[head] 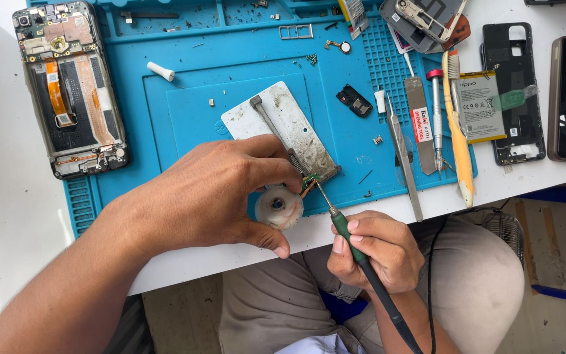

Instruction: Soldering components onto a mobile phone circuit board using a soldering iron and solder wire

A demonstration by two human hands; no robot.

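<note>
**Iron tip meeting a small board at the near edge of the tabletop**

While the right hand [375,252] is closing its grip around the green handle of a soldering iron [355,246], the iron's long axis is running from the lap up and to the left, with its tip touching a small green circuit board [312,179]. That board is lying just past the near edge of the tabletop [8,216], at the near corner of a scuffed metal plate [289,128]. From the right grip the board is sitting up and to the left, close by. The left hand [214,193] is nearer to it, its fingers pinching closed beside the board and its thumb curling under a white solder spool [279,208]. Farther back, a blue work mat [185,72] is carrying the plate, tweezers [404,160] and a yellow brush [458,131] toward the right edge, and an opened phone [70,88] at the far left corner.
</note>
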